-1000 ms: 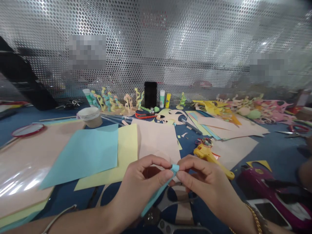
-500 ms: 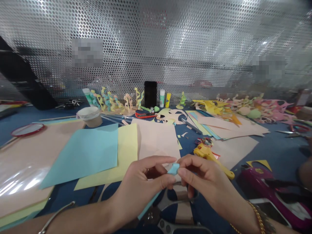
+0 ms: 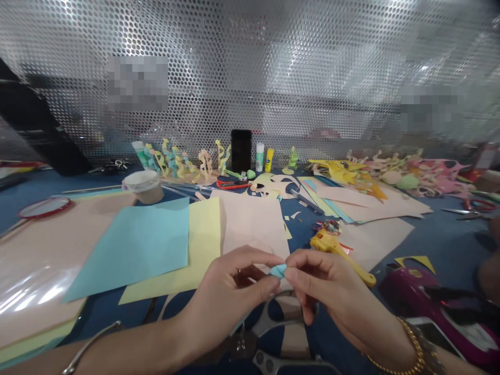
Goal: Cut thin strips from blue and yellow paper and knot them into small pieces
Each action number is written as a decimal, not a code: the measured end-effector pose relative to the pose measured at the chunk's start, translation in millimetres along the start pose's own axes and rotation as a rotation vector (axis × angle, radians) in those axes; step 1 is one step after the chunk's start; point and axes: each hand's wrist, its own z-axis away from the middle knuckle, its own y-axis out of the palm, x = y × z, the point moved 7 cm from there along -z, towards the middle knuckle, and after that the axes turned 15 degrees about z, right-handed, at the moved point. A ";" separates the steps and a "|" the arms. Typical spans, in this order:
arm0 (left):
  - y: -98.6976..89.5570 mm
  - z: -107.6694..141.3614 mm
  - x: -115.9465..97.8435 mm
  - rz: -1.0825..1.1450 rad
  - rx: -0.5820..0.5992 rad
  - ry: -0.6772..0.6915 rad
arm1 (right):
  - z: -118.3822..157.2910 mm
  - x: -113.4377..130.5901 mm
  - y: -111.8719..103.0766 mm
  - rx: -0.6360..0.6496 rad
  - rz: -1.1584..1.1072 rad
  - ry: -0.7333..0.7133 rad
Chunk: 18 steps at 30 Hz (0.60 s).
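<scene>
A small, curled strip of light blue paper [image 3: 278,270] is pinched between both hands near the lower middle of the view. My left hand [image 3: 234,284] closes thumb and forefinger on its left end. On its right end are the thumb and fingertips of my right hand [image 3: 326,284]. Fingers hide part of the strip. Below the hands lie grey-handled scissors [image 3: 269,317], partly covered by them. Sheets of blue paper [image 3: 136,239], yellow paper [image 3: 205,234] and pale pink paper [image 3: 253,221] lie just beyond.
A paper cup [image 3: 144,186], small curled paper figures [image 3: 172,161], an upright phone [image 3: 241,151] and glue sticks [image 3: 260,157] stand at the back. To the right are a yellow tool [image 3: 339,252], a purple tool [image 3: 422,297] and red-handled scissors [image 3: 476,208]. A perforated metal panel [image 3: 289,67] rises behind.
The blue strip has turned between my fingertips and looks more tightly curled. My right hand's lower fingers have shifted slightly; the other things stay in place.
</scene>
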 end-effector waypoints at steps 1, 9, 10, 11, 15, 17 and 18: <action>-0.7 0.0 2.1 0.007 -0.008 -0.025 | -0.1 -0.8 0.5 0.003 -0.007 0.017; 7.6 4.7 -7.2 -0.077 0.086 0.090 | 0.7 1.5 3.8 0.022 0.034 0.046; 7.0 4.8 -6.8 -0.073 0.072 0.083 | 0.7 0.9 4.0 0.023 0.023 0.053; 6.4 4.6 -6.0 -0.056 0.058 0.071 | 0.6 0.3 4.3 0.025 0.010 0.059; 6.4 2.7 0.2 0.051 0.047 -0.010 | 0.3 -1.6 5.9 0.041 -0.063 0.084; 6.4 2.2 2.6 0.089 0.053 -0.045 | 0.7 -2.2 7.5 0.062 -0.104 0.112; 6.3 2.2 3.1 0.106 0.058 -0.054 | 0.9 -2.5 8.2 0.070 -0.122 0.127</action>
